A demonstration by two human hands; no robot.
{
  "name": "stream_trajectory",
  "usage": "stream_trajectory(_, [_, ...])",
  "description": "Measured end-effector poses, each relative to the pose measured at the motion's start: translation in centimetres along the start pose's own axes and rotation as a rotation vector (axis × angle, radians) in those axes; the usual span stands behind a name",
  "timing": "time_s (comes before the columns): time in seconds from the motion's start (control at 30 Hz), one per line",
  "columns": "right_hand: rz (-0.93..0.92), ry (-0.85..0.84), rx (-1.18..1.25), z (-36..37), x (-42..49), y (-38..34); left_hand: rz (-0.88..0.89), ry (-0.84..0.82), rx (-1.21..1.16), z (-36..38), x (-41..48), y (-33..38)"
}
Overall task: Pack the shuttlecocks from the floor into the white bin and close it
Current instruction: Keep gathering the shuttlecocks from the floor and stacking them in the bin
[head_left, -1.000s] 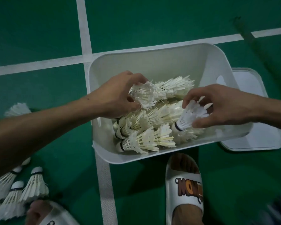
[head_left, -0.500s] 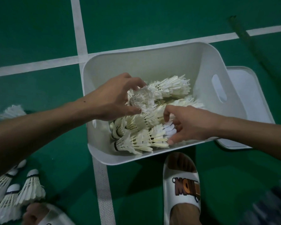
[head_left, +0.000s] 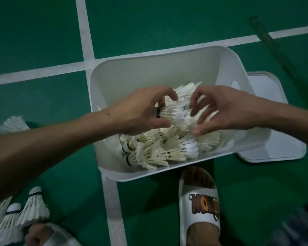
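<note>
The white bin (head_left: 149, 71) stands open on the green floor and holds several white feather shuttlecocks (head_left: 155, 153). Over the bin, my left hand (head_left: 140, 110) grips a stack of shuttlecocks (head_left: 174, 114) at its cork end. My right hand (head_left: 224, 110) has curled fingers around the feather end of the same stack. Several more shuttlecocks (head_left: 32, 208) stand on the floor at the lower left, and another shuttlecock (head_left: 12, 123) lies at the left behind my forearm.
The bin's white lid (head_left: 267, 139) lies flat on the floor just right of the bin. My feet in white slippers (head_left: 199, 201) stand below the bin. White court lines (head_left: 84, 32) cross the floor. A dark pole (head_left: 267, 41) lies at the upper right.
My right hand has risen from the near side of the pile and met my left hand at the stack. The left hand has moved slightly right, still holding the stack.
</note>
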State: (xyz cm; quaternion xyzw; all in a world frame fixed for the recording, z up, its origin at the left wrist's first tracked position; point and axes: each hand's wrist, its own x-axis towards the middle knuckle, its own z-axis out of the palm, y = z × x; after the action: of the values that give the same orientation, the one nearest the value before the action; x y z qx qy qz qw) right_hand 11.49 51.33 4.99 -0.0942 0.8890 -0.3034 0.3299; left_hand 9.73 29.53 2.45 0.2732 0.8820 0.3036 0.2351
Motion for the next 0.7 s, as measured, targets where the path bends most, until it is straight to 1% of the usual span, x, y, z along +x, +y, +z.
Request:
stream_trajectory(0.03, [-0.030, 0.037, 0.073, -0.2, 0.0, -0.1, 0.010, -0.001, 0.001, 0.3, 0.2, 0.3])
stream_trajectory(0.1, [-0.080, 0.063, 0.082, -0.1, 0.0, -0.4, 0.037, 0.001, -0.015, 0.9, 0.6, 1.1])
stream_trajectory(0.23, [-0.089, 0.105, -0.032, 0.2, 0.1, -0.3, 0.074, 0.062, -0.088, 1.8, 1.2, 2.1])
stream_trajectory(0.3, [-0.060, 0.079, -0.156, -0.2, 0.0, 0.1, 0.099, 0.077, -0.086, 2.2, 1.6, 2.0])
stream_trajectory(0.33, [-0.040, 0.055, -0.240, -0.5, -0.1, 0.4, 0.113, 0.055, -0.053, 2.4, 1.8, 1.8])
stream_trajectory(0.4, [-0.005, 0.021, -0.383, -1.0, -0.2, 1.0, 0.143, -0.085, 0.092, 2.7, 2.0, 1.5])
stream_trajectory(0.5, [0.033, -0.007, -0.525, -1.5, -0.3, 1.7, 0.171, -0.390, 0.247, 3.2, 2.0, 1.3])
stream_trajectory(0.53, [0.045, -0.015, -0.568, -1.5, -0.3, 1.8, 0.176, -0.463, 0.283, 3.2, 2.0, 1.3])
stream_trajectory(0.6, [0.059, -0.036, -0.629, -1.4, -0.2, 2.0, 0.199, -0.549, 0.380, 3.3, 1.9, 1.5])
stream_trajectory(0.7, [0.065, -0.076, -0.658, -1.0, -0.2, 2.2, 0.223, -0.589, 0.530, 3.9, 2.2, 1.8])
